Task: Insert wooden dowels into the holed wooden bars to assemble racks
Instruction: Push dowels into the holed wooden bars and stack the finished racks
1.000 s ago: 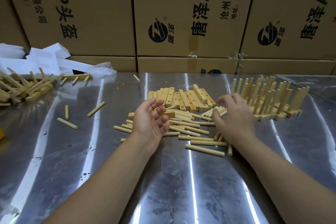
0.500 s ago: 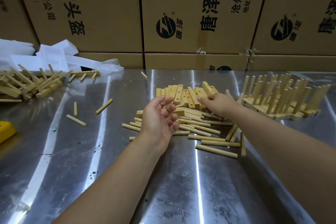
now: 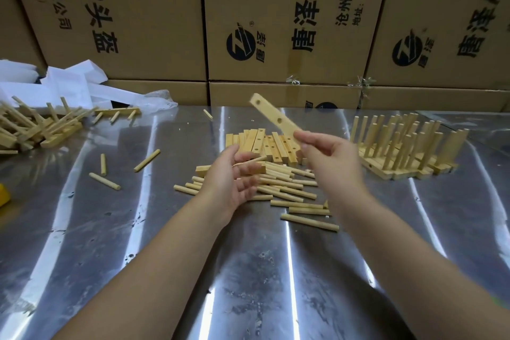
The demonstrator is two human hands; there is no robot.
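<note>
**A:** You're at a steel desk [image 3: 82,257], with cardboard boxes [image 3: 138,22] stacked along the back. How far along does this look?

**B:** Partway, I'd judge. A cluster of finished racks [image 3: 408,146] stands at your right, dowels upright. A second heap of racks [image 3: 33,127] lies tumbled at your far left.

**A:** And what is left for you?

**B:** Plenty. A stack of holed bars [image 3: 265,143] lies mid-desk with no dowels in them. Loose dowels [image 3: 289,190] lie scattered just in front of it, and a few stray dowels [image 3: 105,181] lie off to your left.

**A:** And the piece you have in hand?

**B:** One holed bar [image 3: 271,116], held tilted in the air above the stack, its visible holes empty. Your right grip [image 3: 328,154] is pinched on its lower end. Your left grip [image 3: 234,176] sits below the bar, palm up, fingers loosely curled and apart, holding nothing that I can make out. By my reading this rack is at its very start: you have the bar, but no dowel is seated in it yet.
</note>
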